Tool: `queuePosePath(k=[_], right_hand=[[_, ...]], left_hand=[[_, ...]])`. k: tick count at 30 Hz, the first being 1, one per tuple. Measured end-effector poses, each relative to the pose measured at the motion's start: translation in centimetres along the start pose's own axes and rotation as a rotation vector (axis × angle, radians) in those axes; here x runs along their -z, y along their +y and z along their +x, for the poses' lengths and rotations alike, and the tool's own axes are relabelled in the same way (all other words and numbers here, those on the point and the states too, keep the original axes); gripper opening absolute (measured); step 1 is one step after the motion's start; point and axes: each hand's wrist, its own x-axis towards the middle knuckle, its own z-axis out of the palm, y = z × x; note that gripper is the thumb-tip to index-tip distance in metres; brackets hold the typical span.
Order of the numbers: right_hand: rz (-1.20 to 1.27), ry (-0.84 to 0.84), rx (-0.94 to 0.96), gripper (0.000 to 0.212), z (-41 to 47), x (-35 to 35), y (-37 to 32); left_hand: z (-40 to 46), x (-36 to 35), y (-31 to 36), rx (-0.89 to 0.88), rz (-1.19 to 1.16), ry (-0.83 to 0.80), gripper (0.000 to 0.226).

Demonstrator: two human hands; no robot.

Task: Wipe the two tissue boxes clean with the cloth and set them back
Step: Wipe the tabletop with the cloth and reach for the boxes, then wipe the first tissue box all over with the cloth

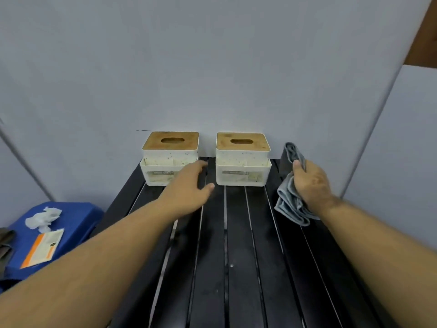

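Two white speckled tissue boxes with wooden slotted lids stand side by side at the far end of a black slatted table (236,256), against the wall: the left box (165,159) and the right box (242,159). My left hand (189,188) is stretched out with straight fingers just in front of the left box's right corner, fingertips close to it; contact is unclear. My right hand (309,183) grips a crumpled grey cloth (292,202) to the right of the right box, above the table.
A grey wall rises directly behind the boxes. Left of the table sits a blue box (68,223) with a crumpled white tissue (42,218) and an orange-and-white card (42,249) on it. A dark object lies at the far left edge.
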Motion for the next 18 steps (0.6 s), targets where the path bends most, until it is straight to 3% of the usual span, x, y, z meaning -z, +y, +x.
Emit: queuePosePath(k=[8, 9, 13, 18], right_hand=[[0.13, -0.231, 0.129, 0.018, 4.5, -5.0, 0.9], [0.165, -0.238, 0.142, 0.024, 4.4, -5.3, 1.3], [0.183, -0.329, 0.252, 0.094, 3.5, -5.7, 1.6], [0.133, -0.29, 0.317, 0.098, 3.7, -6.1, 1.6]], left_hand=[[7.9, -4.4, 0.5, 0.004, -0.074, 0.084, 0.068], [8.2, -4.9, 0.2, 0.011, -0.073, 0.101, 0.069], [8.3, -6.0, -0.6, 0.025, -0.132, 0.156, 0.07], [8.3, -6.2, -0.6, 0.025, -0.22, 0.195, 0.064]])
